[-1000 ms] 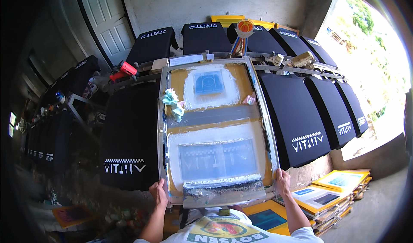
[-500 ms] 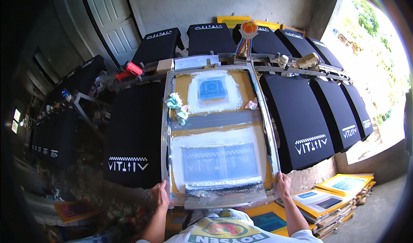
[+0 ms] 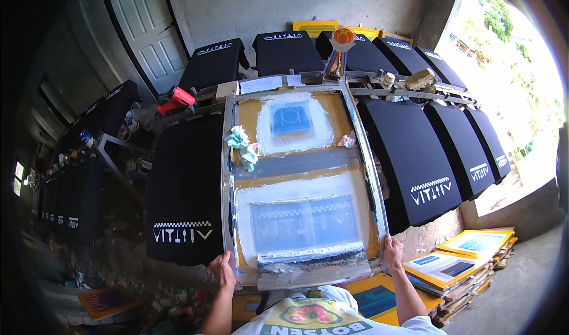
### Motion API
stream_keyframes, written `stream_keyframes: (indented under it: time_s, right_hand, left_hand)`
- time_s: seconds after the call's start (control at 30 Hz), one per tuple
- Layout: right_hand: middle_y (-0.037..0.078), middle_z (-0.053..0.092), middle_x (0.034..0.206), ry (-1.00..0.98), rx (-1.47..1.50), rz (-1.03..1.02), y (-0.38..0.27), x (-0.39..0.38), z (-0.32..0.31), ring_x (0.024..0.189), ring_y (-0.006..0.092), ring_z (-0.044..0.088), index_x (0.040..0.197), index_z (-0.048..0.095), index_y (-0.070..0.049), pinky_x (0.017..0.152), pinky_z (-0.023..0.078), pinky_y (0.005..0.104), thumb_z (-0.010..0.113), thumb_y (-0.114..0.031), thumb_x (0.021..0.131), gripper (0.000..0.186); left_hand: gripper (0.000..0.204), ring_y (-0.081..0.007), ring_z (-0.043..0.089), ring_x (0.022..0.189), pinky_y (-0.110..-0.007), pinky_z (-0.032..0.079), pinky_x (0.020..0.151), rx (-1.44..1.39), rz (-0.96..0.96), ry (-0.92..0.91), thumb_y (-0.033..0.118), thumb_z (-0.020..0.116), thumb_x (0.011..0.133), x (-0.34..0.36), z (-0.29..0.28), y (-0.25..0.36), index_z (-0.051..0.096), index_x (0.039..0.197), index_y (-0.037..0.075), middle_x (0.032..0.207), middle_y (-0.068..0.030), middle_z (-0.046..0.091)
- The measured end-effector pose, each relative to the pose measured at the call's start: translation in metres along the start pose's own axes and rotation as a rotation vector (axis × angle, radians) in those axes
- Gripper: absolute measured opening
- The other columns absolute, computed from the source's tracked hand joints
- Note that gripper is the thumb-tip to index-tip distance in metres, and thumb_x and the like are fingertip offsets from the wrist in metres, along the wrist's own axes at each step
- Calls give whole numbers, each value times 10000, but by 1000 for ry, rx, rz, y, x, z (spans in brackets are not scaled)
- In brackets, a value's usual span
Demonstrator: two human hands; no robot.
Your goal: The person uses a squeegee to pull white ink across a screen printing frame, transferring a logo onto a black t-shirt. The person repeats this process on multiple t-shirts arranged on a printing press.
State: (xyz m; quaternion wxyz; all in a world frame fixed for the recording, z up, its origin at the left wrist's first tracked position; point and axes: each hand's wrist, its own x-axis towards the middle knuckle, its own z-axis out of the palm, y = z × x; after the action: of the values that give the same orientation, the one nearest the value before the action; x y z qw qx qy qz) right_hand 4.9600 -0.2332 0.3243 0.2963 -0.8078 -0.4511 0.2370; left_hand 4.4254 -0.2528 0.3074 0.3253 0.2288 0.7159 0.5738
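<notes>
My left hand (image 3: 223, 265) grips the lower left corner of a large metal-framed printing screen (image 3: 301, 168), and my right hand (image 3: 393, 254) grips its lower right side. The screen has a small blue design in a white-smeared upper panel and a pale blue stencil in the lower one. Crumpled pastel papers (image 3: 239, 142) sit at its left rail, a pink one (image 3: 347, 140) at its right. A paint-smeared strip (image 3: 314, 268) lies across the near end. Black printed shirts on platens flank the screen, left (image 3: 182, 187) and right (image 3: 406, 151).
A back row of shirts (image 3: 288, 56) stands beyond a metal rail (image 3: 370, 88) holding a red tool (image 3: 175, 100), a beige tool (image 3: 419, 81) and a trophy-shaped item (image 3: 339, 50). Stacked yellow-framed screens (image 3: 476, 242) lie lower right. A door (image 3: 140, 35) is behind; a bright opening is at right.
The screen and both hands sit slightly farther right and lower in the picture than a second ago, as the view shifts a little. Both hands keep their grip.
</notes>
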Motion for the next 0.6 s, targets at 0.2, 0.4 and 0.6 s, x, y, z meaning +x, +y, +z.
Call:
stream_keyframes:
  time_s: [0.2,0.4,0.6]
  right_hand:
    - [270,672,789,-35,-93,26,9,-5,-14,756,421,677,977,709,19,718,502,489,467,-403,1042,491]
    - [275,668,793,-45,-11,7,32,2,-40,746,438,663,963,712,22,708,499,489,472,-391,1044,485]
    - [288,667,813,-77,-71,-25,55,26,-45,796,456,658,955,705,28,737,491,516,465,-429,1035,522]
  left_hand:
    - [358,-85,383,628,-320,305,569,1,-10,-26,118,660,891,-18,-3,-10,462,599,60,639,58,448]
    - [333,-92,427,631,-323,342,579,17,-37,23,129,679,874,-59,15,-16,505,599,59,638,50,480]
    - [332,-90,433,627,-315,352,583,8,-43,39,119,678,849,-79,28,-25,488,583,59,626,48,478]
